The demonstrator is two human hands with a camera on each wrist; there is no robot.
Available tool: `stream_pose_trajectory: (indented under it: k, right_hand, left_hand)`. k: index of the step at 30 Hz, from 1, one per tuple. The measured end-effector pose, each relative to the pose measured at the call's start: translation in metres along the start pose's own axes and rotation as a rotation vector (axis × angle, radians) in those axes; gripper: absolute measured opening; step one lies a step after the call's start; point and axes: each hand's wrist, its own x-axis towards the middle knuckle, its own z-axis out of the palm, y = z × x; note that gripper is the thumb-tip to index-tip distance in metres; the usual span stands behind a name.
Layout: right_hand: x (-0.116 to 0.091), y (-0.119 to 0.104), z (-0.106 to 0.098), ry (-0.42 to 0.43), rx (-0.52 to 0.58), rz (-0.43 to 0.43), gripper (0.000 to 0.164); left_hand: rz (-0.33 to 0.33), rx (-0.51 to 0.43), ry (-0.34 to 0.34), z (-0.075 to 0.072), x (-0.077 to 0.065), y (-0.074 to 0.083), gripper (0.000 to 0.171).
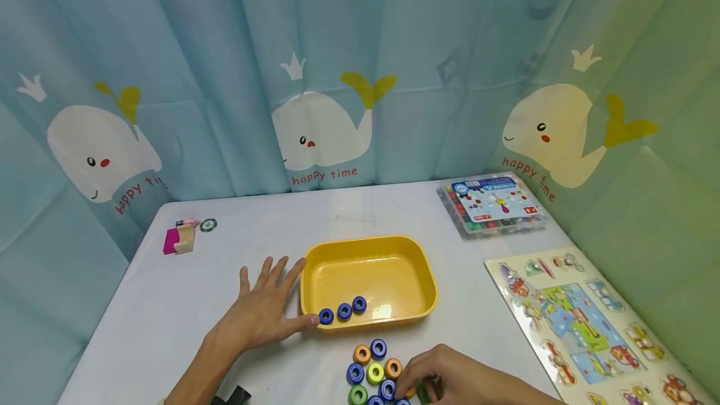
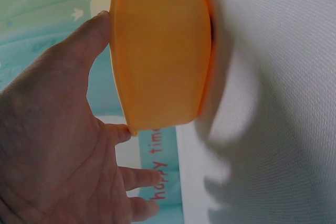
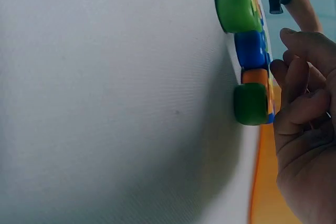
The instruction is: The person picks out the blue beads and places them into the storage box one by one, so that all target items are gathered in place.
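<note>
A yellow tray (image 1: 368, 244) lies on the table with three blue ring beads (image 1: 344, 312) along its near left edge. My left hand (image 1: 264, 311) spreads its fingers at the tray's left side; thumb and fingertip touch the rim in the left wrist view, beside the orange-looking wall (image 2: 163, 51). Below the tray lies a cluster of ring beads in blue, orange, yellow (image 1: 375, 374) and green (image 1: 357, 395). My right hand (image 1: 450, 377) reaches over the cluster's right side, its bent fingertips close to a blue bead (image 1: 387, 390). No bead shows between its fingertips in the right wrist view.
A clear plastic case (image 1: 495, 205) stands at the back right, and a picture puzzle board (image 1: 568, 324) lies along the right edge. Small toy pieces (image 1: 180, 239) and a round token (image 1: 208, 225) lie at the back left. Curtains (image 1: 337, 30) enclose the table.
</note>
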Motion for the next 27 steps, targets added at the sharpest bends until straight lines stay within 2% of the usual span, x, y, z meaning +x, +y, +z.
stream_pose_trajectory:
  k: [5, 9, 25, 27]
  right_hand:
    - [0.0019, 0.0007, 0.0009, -0.013, 0.004, 0.046, 0.022]
    - [0.0025, 0.001, 0.0003, -0.018, -0.001, 0.05, 0.02]
    - [0.0047, 0.0019, 0.0044, -0.076, -0.065, -0.008, 0.022]
    - [0.0054, 0.0017, 0.0037, -0.088, -0.109, -0.018, 0.022]
  left_hand:
    - [0.005, 0.003, 0.002, 0.0011, 0.0002, -0.0008, 0.104]
    - [0.004, 0.006, 0.002, 0.001, 0.0, -0.0008, 0.104]
    - [0.0, 0.015, -0.015, 0.0017, 0.0012, -0.0012, 0.105]
    - [0.0, 0.015, -0.015, 0.0015, 0.0012, -0.0013, 0.105]
